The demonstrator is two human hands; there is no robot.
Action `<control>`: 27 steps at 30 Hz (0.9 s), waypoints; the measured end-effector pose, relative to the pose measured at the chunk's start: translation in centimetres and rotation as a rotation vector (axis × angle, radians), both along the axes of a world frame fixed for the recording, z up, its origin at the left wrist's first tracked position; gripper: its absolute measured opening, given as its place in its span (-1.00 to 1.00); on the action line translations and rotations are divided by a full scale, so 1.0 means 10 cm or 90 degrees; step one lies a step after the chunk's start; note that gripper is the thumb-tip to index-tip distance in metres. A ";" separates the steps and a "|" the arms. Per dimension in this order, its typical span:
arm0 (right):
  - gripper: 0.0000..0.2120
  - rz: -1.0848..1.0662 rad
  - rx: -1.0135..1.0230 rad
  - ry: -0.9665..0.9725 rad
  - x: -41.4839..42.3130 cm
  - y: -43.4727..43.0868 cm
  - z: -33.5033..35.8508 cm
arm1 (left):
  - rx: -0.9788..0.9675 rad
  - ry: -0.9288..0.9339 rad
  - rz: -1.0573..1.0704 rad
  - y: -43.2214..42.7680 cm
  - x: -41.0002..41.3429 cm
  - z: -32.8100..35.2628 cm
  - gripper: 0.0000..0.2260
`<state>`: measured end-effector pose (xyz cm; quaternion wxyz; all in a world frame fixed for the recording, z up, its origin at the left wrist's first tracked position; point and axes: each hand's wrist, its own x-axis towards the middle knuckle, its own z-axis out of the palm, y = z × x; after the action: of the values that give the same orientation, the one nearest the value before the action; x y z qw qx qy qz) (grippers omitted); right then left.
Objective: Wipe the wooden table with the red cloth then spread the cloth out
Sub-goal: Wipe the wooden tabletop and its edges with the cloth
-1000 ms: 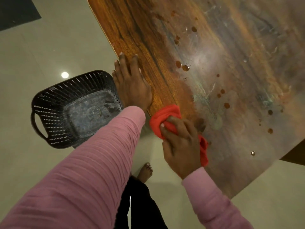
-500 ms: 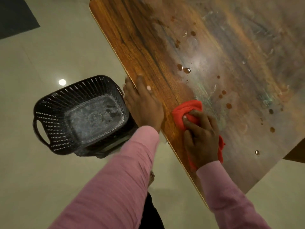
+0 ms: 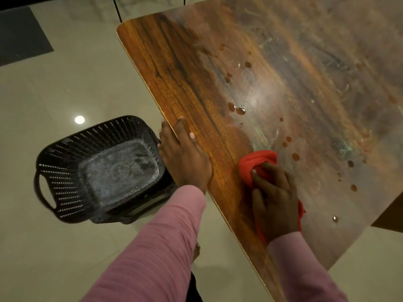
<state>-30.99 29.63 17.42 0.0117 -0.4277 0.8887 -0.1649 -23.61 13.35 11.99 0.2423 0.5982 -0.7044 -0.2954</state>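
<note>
Gripping the bunched cloth (image 3: 257, 161) at lower centre, your right hand (image 3: 273, 199) has pushed it inboard from the table (image 3: 174, 68) edge. Left hand (image 3: 185, 158) stays flat, open. Droplets (image 3: 239, 110) remain; wiping incomplete, spreading pending.

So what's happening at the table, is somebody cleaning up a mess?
Yes. A person in a pink top is wiping the wooden table. The right hand presses a bunched red cloth onto the tabletop near the edge, while the left hand rests flat on that edge. Brown spots and cloudy smears still dot the surface beyond the cloth, so the wiping isn't finished. A black basket sits on the floor beside the table.
</note>
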 end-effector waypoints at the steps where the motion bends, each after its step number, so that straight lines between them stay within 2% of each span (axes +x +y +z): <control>1: -0.67 0.006 -0.009 -0.008 0.08 0.00 -0.01 | -0.001 0.000 0.003 0.00 0.00 0.00 -0.67; 5: -0.67 0.176 -0.035 -0.029 0.49 0.16 -0.06 | -0.011 -0.006 0.004 0.00 0.00 0.01 -0.67; 7: -0.69 0.242 -0.026 -0.016 0.40 0.24 -0.07 | -0.012 -0.007 0.001 0.01 0.01 0.02 -0.66; 11: -0.69 0.139 0.008 0.024 0.04 0.22 -0.06 | -0.019 -0.018 0.001 0.01 0.00 0.00 -0.67; 15: -0.69 0.066 -0.002 0.019 0.08 0.18 -0.09 | -0.020 -0.019 0.012 0.03 -0.01 0.01 -0.66; 21: -0.68 0.065 -0.004 0.031 0.10 0.17 -0.03 | 0.019 -0.007 0.032 0.25 -0.02 0.12 -0.63; 27: -0.70 0.207 -0.033 -0.005 0.52 0.67 -0.04 | 0.021 0.011 0.011 0.71 0.10 0.11 -0.65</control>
<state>-25.77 36.36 17.00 0.0307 -0.5655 0.8031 -0.1852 -22.56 20.48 13.11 0.2412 0.6054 -0.6923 -0.3098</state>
